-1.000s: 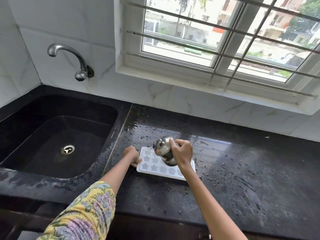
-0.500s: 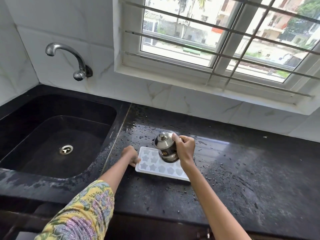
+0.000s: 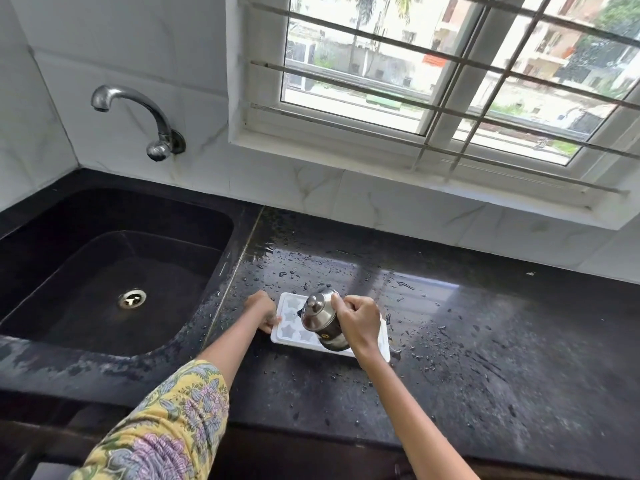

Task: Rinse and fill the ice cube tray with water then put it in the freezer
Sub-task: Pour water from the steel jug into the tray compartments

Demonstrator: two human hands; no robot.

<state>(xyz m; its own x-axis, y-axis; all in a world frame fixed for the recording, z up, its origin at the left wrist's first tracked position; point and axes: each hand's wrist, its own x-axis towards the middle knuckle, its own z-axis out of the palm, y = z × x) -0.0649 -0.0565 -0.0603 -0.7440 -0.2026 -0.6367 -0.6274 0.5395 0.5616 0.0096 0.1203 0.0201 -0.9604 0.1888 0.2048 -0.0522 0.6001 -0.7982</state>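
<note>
Over white tray (image 3: 289, 323), right hand (image 3: 360, 322) tilts jug (image 3: 320, 318).

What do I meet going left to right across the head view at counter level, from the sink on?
Sink drain → left hand holding the tray's left end → ice cube tray → steel jug, tilted over the tray → right hand gripping the jug → wet black counter.

Bright window (image 3: 433, 81) daylight, countertop (image 3: 485, 341) glare, wide-angle distortion
</note>
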